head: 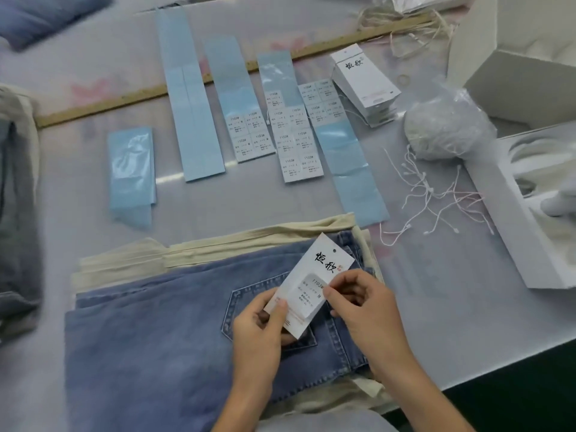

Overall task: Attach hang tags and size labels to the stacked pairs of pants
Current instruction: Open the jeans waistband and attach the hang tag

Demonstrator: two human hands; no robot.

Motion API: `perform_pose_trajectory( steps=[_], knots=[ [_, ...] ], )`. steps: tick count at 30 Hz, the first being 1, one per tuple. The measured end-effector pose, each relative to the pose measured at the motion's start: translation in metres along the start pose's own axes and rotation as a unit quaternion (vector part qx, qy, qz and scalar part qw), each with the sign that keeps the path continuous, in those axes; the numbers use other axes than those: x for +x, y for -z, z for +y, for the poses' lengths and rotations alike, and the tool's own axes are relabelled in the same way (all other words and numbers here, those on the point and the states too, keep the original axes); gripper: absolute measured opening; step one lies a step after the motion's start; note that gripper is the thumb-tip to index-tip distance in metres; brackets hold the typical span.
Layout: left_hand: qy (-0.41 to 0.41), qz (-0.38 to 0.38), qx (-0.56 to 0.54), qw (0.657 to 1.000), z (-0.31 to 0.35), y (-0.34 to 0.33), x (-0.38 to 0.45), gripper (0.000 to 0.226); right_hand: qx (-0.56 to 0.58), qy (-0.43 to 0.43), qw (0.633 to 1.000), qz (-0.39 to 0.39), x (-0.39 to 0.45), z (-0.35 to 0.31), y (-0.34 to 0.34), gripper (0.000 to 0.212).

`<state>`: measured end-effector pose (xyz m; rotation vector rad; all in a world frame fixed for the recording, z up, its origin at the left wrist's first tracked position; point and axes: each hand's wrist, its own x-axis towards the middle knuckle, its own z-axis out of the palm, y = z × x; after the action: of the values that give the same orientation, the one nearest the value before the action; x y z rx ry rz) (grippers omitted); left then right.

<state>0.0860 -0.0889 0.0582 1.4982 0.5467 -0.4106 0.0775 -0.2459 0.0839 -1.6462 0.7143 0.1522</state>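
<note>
A white hang tag [324,266] with black characters is held above the blue jeans [156,344], which top a stack of cream pants [199,247]. My left hand [258,328] grips the tag's lower left edge, thumb on its face. My right hand [364,307] pinches a grey size label [311,291] at its right edge, lying on the tag's lower half. A pile of hang tags [364,76] and blue backing strips carrying size labels [296,145] lie farther back. Loose white strings [436,194] lie at right.
A wooden ruler [103,106] runs across the table's back. A plastic bag of strings [445,132] and open white boxes [530,213] stand at right. Folded dark garments [15,213] sit at the left edge. Empty blue strips [131,169] lie at left centre.
</note>
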Motion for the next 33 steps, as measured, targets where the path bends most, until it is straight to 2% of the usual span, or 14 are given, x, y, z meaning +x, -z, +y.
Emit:
perform_pose_trajectory(
  steps=[5, 9, 13, 16, 18, 20, 22, 23, 25, 29, 31, 33],
  knots=[
    [0.023, -0.012, -0.003, 1.000, -0.001, 0.004, 0.003, 0.032, -0.021, 0.006, 1.000, -0.023, 0.006, 0.001, -0.004, 0.024],
    [0.018, -0.036, -0.024, 0.999, 0.003, 0.006, 0.003, 0.013, -0.064, 0.015, 0.998, -0.004, 0.008, 0.007, -0.008, 0.020],
    [-0.003, -0.031, 0.020, 0.999, -0.001, -0.002, 0.006, 0.025, -0.111, 0.036, 0.993, 0.024, 0.005, 0.014, -0.012, 0.018],
    [-0.020, -0.012, 0.025, 0.999, -0.003, -0.009, 0.006, 0.025, -0.129, 0.075, 0.987, 0.065, 0.000, 0.015, -0.016, 0.019],
    [-0.034, 0.001, 0.007, 0.999, -0.002, -0.011, 0.003, 0.020, -0.137, 0.099, 0.981, 0.098, -0.003, 0.014, -0.017, 0.034],
    [-0.025, 0.010, -0.032, 0.999, 0.000, -0.010, -0.001, 0.022, -0.066, 0.059, 0.990, 0.108, -0.002, 0.012, -0.016, 0.056],
    [0.000, 0.001, -0.071, 0.998, 0.002, -0.009, -0.003, 0.024, 0.048, -0.004, 0.997, 0.058, 0.001, 0.009, -0.011, 0.058],
    [0.014, -0.017, -0.077, 0.997, 0.003, -0.008, -0.004, 0.029, 0.071, -0.014, 0.997, 0.019, 0.003, 0.008, -0.008, 0.048],
    [0.043, -0.082, -0.080, 0.993, 0.005, -0.005, -0.004, 0.034, 0.064, -0.008, 0.997, -0.045, 0.004, 0.006, -0.003, 0.027],
    [0.042, -0.201, -0.035, 0.978, 0.015, 0.003, 0.005, 0.033, 0.010, 0.007, 0.992, -0.129, 0.000, 0.005, 0.006, 0.021],
    [0.010, -0.205, 0.000, 0.979, 0.019, 0.003, 0.013, 0.029, -0.001, 0.000, 0.986, -0.168, -0.001, 0.007, 0.009, 0.018],
    [-0.022, -0.183, 0.046, 0.982, 0.021, 0.000, 0.019, 0.026, 0.005, 0.006, 0.987, -0.163, 0.003, 0.007, 0.013, 0.018]
  ],
)
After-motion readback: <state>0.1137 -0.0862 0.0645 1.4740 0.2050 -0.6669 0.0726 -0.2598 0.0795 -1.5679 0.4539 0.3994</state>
